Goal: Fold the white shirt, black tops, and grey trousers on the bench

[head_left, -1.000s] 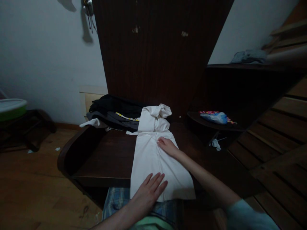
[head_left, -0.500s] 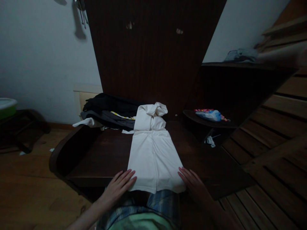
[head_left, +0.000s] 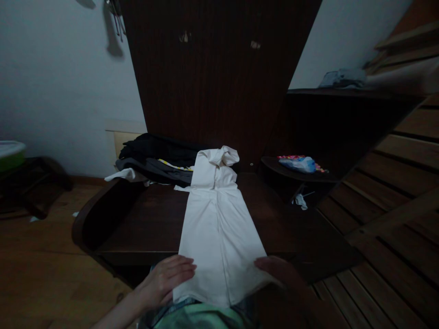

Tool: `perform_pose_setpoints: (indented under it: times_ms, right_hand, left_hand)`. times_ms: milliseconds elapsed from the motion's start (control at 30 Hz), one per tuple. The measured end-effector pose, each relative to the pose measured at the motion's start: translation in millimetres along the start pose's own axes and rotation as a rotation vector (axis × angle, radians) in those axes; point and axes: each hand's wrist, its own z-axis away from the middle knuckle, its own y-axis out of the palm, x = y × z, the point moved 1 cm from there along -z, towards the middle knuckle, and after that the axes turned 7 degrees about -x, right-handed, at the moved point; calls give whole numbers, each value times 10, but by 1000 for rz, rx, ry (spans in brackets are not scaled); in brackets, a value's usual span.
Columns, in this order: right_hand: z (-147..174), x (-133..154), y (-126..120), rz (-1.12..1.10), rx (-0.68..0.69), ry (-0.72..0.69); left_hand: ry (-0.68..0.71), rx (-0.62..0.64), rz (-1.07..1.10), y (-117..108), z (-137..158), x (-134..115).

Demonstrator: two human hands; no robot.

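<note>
A white garment (head_left: 219,237) with a lengthwise crease down its middle stretches from the back of the dark desk to my lap. Its far end is bunched up, and its lower part hangs over the desk's front edge. My left hand (head_left: 169,278) is closed on the left side near the bottom hem, fingers on top and thumb underneath. On the opposite side my right hand (head_left: 279,269) grips the cloth edge; it is dim and blurred, and the hem beside it lifts slightly.
Dark folded clothes (head_left: 154,160) lie at the desk's back left against a tall dark panel (head_left: 219,82). On a small corner shelf (head_left: 298,177) to the right sits a blue-white plastic packet (head_left: 298,164). Wooden slats (head_left: 394,183) run along the right. A low stool (head_left: 30,183) stands at far left.
Both hands went from lying flat on the garment to gripping its sides. The lower end has moved towards my body, covering more of my lap, and its right corner has risen.
</note>
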Motion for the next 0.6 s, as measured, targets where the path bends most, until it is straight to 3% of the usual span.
perform_pose_setpoints:
  times_ms: [133, 200, 267, 367, 467, 600]
  right_hand:
    - [-16, 353, -421, -217, 197, 371]
    - [-112, 426, -586, -297, 268, 398]
    - [-290, 386, -690, -358, 306, 372]
    - [-670, 153, -728, -389, 292, 382]
    - [-1070, -174, -623, -359, 208, 422]
    - [-1386, -558, -321, -234, 204, 490]
  left_hand:
    - [-4, -107, 283, -159, -87, -215]
    - [-49, -165, 320, -202, -113, -256]
    - [-185, -191, 282, -234, -174, -210]
    - [-515, -196, 214, -255, -383, 36]
    - [-829, -173, 291, -197, -662, 422]
    - [-946, -140, 313, -14, -856, 891]
